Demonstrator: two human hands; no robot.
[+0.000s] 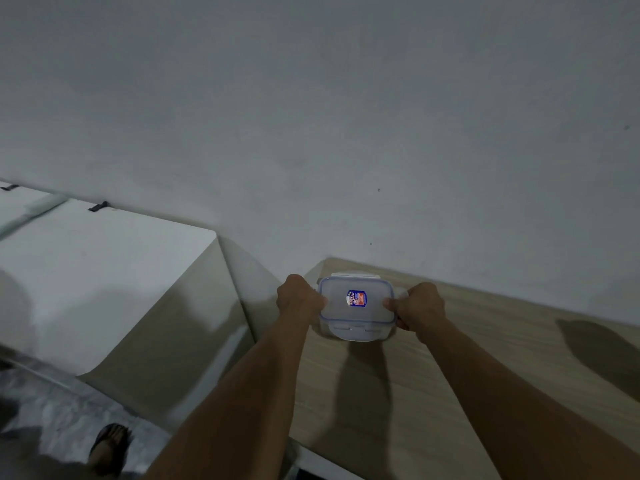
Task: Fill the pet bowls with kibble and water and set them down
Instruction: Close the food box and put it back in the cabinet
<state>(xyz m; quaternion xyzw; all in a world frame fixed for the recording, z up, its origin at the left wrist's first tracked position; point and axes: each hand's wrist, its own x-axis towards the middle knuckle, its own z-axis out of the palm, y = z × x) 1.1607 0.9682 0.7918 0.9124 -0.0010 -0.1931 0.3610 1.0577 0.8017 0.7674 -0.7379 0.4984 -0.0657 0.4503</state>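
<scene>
A: What are the hands doing?

B: Both grip one thing. The left hand (300, 298) closes on the left side of a clear plastic container (356, 308), and the right hand (419, 309) closes on its right side. Each thumb presses on top of the lid's edge, with the fingers curled down the side.

A: Where is the container?

B: At the far left corner of a light wooden table (467, 375), close to the grey wall (311, 116). Its shadow falls on the tabletop toward the camera. Whether its base touches the wood or is held just above it cannot be told.

A: Is the lid on?

B: Yes. The lid has a blue seal line around its rim and a small blue and red label (356, 298) in the middle. The latch flap on the near side hangs down; the far flap shows as a pale strip by the wall. The side flaps are hidden under the hands.

A: Can its contents be seen?

B: No, the lid is cloudy and the picture is soft.

A: Anything else nearby?

B: A white cabinet (104, 271) stands to the left of the table, against the same wall. Below it, a foot in a sandal (110, 445) rests on a speckled floor (52, 410).
</scene>
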